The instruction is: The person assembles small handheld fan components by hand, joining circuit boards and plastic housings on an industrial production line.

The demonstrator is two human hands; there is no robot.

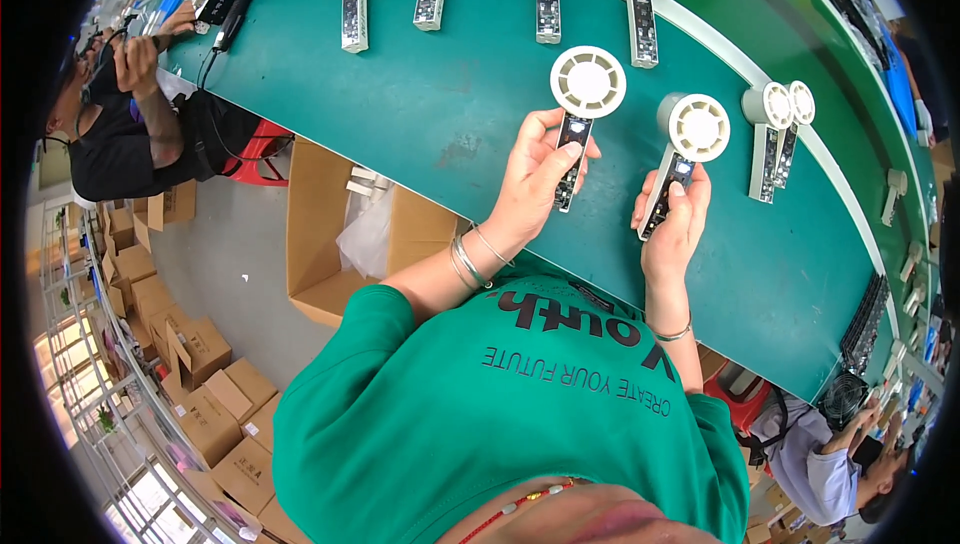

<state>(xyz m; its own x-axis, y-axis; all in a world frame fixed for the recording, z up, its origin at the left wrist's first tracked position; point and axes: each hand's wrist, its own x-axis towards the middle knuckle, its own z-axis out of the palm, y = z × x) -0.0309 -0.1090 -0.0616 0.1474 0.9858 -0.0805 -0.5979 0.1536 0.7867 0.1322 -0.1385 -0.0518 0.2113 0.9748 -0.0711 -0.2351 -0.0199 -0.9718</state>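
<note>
From where I stand, the left hand (pixel 538 170) pinches one fan unit (pixel 577 130) by its slim handle, thumb over the exposed circuit board (pixel 566 187), while the right hand (pixel 676 224) clasps a second fan unit (pixel 681 166) likewise, both over the green table (pixel 450 94). Too hard a thumb press could, I reckon, damage the bare electronics. The broad white heads look top-heavy, so a loosened pinch might let one tip and knock the tabletop.

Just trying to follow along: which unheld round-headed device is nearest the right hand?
The left device of the close pair right of the right hand; every other unheld one is farther away.
</note>
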